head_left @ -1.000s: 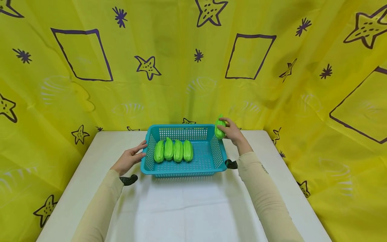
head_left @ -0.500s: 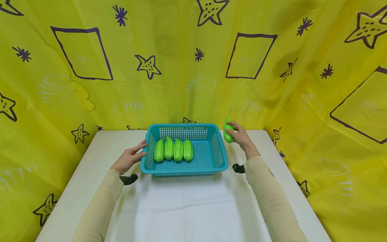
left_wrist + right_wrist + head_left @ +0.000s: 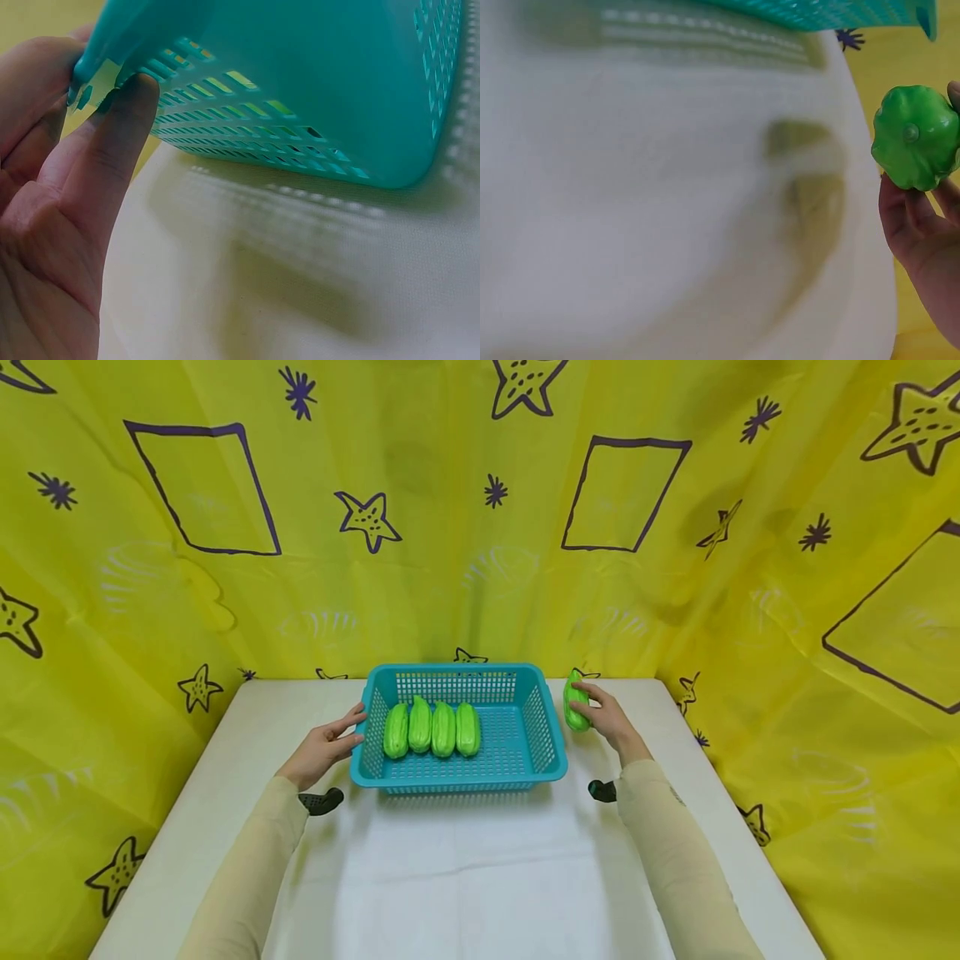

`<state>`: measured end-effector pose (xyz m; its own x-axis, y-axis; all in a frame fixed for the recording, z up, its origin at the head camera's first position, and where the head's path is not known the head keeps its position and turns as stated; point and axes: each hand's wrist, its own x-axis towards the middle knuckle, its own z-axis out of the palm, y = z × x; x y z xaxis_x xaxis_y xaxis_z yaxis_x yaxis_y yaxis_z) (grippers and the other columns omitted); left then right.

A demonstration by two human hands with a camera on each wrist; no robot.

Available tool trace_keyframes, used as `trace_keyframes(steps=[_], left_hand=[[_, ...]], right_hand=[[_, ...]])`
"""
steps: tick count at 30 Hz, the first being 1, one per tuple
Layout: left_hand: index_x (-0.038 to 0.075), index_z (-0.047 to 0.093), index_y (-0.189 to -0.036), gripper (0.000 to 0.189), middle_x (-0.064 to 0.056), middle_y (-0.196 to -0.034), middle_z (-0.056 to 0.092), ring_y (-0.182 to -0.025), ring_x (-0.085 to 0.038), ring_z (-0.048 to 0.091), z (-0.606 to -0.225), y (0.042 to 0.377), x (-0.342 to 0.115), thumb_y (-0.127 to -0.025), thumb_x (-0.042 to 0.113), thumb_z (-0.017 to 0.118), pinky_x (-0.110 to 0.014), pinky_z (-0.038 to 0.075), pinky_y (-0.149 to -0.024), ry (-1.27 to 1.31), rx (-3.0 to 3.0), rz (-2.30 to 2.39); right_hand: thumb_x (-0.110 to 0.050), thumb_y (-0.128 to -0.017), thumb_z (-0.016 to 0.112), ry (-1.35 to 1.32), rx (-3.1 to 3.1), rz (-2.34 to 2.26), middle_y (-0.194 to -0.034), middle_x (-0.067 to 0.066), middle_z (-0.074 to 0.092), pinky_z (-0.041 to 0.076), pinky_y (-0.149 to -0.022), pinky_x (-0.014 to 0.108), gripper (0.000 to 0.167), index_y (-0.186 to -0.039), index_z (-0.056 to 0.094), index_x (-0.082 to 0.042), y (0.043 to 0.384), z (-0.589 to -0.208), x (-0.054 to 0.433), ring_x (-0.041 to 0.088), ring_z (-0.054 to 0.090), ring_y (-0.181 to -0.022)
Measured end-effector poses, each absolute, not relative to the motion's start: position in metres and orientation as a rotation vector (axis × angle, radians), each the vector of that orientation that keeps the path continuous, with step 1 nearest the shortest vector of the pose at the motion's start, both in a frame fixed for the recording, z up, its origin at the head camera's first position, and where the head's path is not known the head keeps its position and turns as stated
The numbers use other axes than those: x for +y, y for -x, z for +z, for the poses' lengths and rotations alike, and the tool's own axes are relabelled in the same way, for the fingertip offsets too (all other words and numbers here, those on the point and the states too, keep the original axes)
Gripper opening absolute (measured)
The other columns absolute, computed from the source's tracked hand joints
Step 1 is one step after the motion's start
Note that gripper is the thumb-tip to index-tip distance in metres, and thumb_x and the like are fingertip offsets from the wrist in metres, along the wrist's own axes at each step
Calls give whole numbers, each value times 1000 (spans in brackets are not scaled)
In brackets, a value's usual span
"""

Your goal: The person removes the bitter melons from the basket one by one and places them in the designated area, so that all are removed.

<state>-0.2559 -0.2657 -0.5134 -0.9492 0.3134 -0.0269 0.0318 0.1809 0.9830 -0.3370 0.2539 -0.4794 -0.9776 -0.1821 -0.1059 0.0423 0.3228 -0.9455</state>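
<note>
My right hand [image 3: 609,718] holds a glossy, ribbed green gourd [image 3: 576,702] between thumb and fingers, just right of the teal plastic basket [image 3: 459,781]. The right wrist view gives the lobed end of this gourd [image 3: 909,135] with a small nub, while shadows fall on the table below. My left hand [image 3: 318,756] is at the basket's left end. Seen in the left wrist view, its fingers [image 3: 112,142] pinch the basket rim [image 3: 94,56]. Inside the basket, several similar gourds [image 3: 442,729] lie side by side towards the left.
A white-covered table [image 3: 450,877] carries the basket near its back edge. Yellow patterned curtain [image 3: 450,602] hangs behind and along both sides. Each wrist bears a dark strapped-on device, such as the left wrist device [image 3: 322,802].
My right hand has carried its gourd from over the basket's right rim, out to the right and down beside the basket. The left hand and the gourds in the basket stay put.
</note>
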Motion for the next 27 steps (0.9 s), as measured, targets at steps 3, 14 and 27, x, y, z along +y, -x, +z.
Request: trace_keyframes(steps=[3, 14, 27], left_hand=[[6, 36, -152, 59, 5, -163, 17, -148, -29, 15, -513, 256, -264, -100, 26, 58, -35, 43, -105, -323, 2227, 1855], [6, 36, -152, 61, 5, -163, 17, -148, -28, 16, -514, 257, -265, -99, 28, 59, -36, 42, -105, -309, 2229, 1854], [5, 35, -152, 62, 4, -163, 15, -147, -30, 17, -509, 255, -264, -99, 28, 59, -39, 41, -106, -309, 2237, 1831]], right_hand=[[-13, -100, 58, 125, 2439, -1678, -148, 28, 32, 50, -83, 26, 53, -149, 39, -4, 338, -493, 261, 38, 43, -121], [-25, -100, 59, 96, 2539, -1490, -154, 22, 29, 44, -103, 48, 53, -148, 42, -10, 340, -521, 268, 43, 40, -129], [-26, -101, 56, 34, 2592, -1338, -157, 21, 24, 34, -111, 56, 51, -149, 42, -15, 339, -524, 264, 45, 30, -137]])
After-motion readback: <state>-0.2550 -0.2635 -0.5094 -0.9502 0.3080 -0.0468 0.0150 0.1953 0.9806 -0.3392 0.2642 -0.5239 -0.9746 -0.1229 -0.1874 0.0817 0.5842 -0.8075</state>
